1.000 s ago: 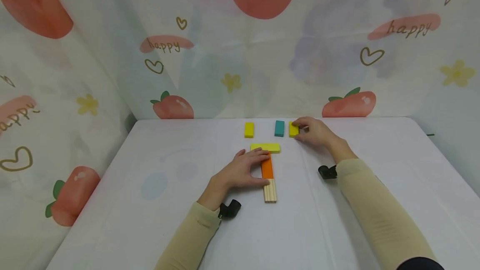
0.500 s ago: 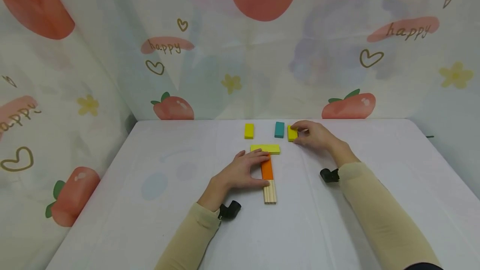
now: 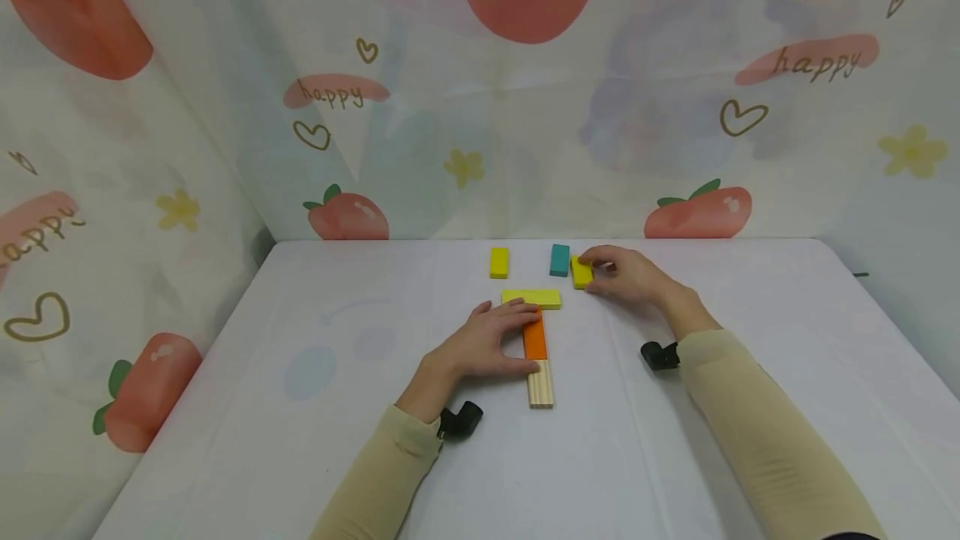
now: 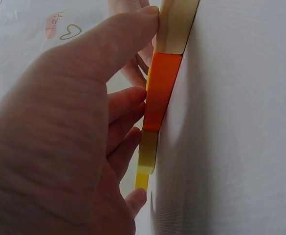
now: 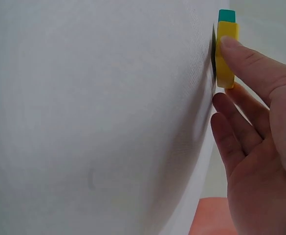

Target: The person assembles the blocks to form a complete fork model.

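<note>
A bright yellow rectangular block [image 3: 581, 273], held at its right side, sits toward the far edge of a white-covered worktop [image 3: 615, 440], pinched between the thumb and fingertips of a person's right hand [image 3: 633, 273]. Just beside it lies a teal rectangular block [image 3: 559, 260], close enough that a slight sideways drift could knock it askew; a shallow fingertip hold could also let the yellow block twist. Nearer the person, the left hand [image 3: 483, 344], fingers spread and thumb apart, rests against a lime-yellow crosswise bar [image 3: 546, 299], an orange oblong block [image 3: 535, 338] and a pale, striped wooden block [image 3: 541, 388], which meet end to end in a T; uneven pressure there might break the alignment. A second yellow block [image 3: 498, 263] lies farther left, before a fruit-printed backdrop [image 3: 525, 123].
</note>
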Demonstrator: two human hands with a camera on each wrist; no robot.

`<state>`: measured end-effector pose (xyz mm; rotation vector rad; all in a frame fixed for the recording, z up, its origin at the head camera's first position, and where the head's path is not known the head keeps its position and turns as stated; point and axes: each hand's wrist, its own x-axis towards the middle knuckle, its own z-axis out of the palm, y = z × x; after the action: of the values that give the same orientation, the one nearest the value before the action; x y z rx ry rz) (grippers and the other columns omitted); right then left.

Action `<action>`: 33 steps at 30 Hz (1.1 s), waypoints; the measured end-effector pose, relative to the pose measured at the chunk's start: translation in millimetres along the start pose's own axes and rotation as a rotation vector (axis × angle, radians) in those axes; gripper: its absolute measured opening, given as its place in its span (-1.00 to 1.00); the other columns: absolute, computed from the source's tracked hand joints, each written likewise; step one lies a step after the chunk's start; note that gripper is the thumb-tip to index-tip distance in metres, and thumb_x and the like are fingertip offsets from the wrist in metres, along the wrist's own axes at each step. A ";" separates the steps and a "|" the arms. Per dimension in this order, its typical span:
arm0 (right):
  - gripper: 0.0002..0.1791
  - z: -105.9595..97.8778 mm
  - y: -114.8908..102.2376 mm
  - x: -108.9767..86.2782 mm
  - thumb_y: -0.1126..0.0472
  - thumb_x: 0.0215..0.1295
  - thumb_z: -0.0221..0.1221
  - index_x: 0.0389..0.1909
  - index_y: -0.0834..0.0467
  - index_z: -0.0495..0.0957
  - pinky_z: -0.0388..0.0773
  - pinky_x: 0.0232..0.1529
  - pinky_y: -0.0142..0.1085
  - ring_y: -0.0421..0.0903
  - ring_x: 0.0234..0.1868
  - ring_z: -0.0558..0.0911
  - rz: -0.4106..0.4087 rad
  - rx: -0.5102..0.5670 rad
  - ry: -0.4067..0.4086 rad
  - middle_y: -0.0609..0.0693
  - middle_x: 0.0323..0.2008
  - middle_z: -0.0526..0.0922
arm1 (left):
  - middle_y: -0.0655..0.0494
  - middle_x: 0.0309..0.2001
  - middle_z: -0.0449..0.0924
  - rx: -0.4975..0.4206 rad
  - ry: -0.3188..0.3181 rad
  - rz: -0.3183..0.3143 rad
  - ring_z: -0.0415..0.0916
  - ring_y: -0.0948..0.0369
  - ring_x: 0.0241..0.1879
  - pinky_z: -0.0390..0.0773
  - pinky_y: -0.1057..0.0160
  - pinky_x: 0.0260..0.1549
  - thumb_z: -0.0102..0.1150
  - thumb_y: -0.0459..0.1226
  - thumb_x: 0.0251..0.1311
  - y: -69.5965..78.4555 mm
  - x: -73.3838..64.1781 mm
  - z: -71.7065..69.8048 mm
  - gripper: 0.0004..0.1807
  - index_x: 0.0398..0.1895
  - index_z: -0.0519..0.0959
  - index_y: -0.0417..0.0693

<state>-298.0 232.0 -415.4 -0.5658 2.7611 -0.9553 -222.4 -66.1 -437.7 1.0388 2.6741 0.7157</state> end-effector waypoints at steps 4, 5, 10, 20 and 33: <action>-0.45 0.7 -1.9 -0.1 0.24 0.31 0.35 0.29 0.24 0.49 0.32 0.32 0.15 0.21 0.23 0.43 -0.002 0.007 -0.004 0.23 0.27 0.48 | 0.30 0.48 0.26 -0.002 0.000 0.004 0.01 0.31 0.51 -0.17 -0.05 0.48 0.32 0.16 0.19 -1.2 0.3 0.3 -0.20 0.47 0.39 0.10; -0.45 0.7 -2.3 -0.3 0.23 0.31 0.35 0.29 0.24 0.49 0.32 0.31 0.16 0.22 0.23 0.43 -0.003 0.009 -0.006 0.24 0.27 0.47 | 0.29 0.48 0.26 -0.002 0.001 0.005 0.01 0.31 0.51 -0.17 -0.05 0.48 0.32 0.15 0.19 -1.7 0.6 0.7 -0.20 0.47 0.39 0.10; -0.45 1.9 -3.8 -0.1 0.24 0.31 0.36 0.29 0.24 0.48 0.32 0.32 0.15 0.22 0.24 0.43 -0.007 0.013 -0.009 0.24 0.28 0.47 | 0.29 0.48 0.27 -0.003 0.001 0.010 0.02 0.30 0.51 -0.17 -0.06 0.48 0.32 0.15 0.18 -3.1 1.2 1.5 -0.20 0.47 0.39 0.10; -0.44 5.5 -6.2 4.8 0.27 0.30 0.35 0.30 0.24 0.48 0.32 0.33 0.14 0.21 0.29 0.41 -0.034 0.006 -0.008 0.21 0.32 0.44 | 0.28 0.47 0.28 -0.005 -0.001 0.006 0.03 0.30 0.51 -0.17 -0.07 0.48 0.33 0.15 0.19 -2.1 1.1 0.0 -0.20 0.47 0.40 0.08; -0.44 8.0 -14.0 9.7 0.25 0.33 0.33 0.32 0.20 0.47 0.30 0.34 0.14 0.20 0.30 0.39 -0.014 0.016 -0.024 0.19 0.34 0.43 | 0.27 0.48 0.28 0.000 -0.001 0.005 0.04 0.29 0.50 -0.16 -0.08 0.48 0.33 0.15 0.19 -0.6 0.9 -0.4 -0.19 0.47 0.39 0.08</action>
<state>-300.5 213.5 -413.2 -0.5912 2.7295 -0.9657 -223.5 -66.0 -437.6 1.0452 2.6719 0.7167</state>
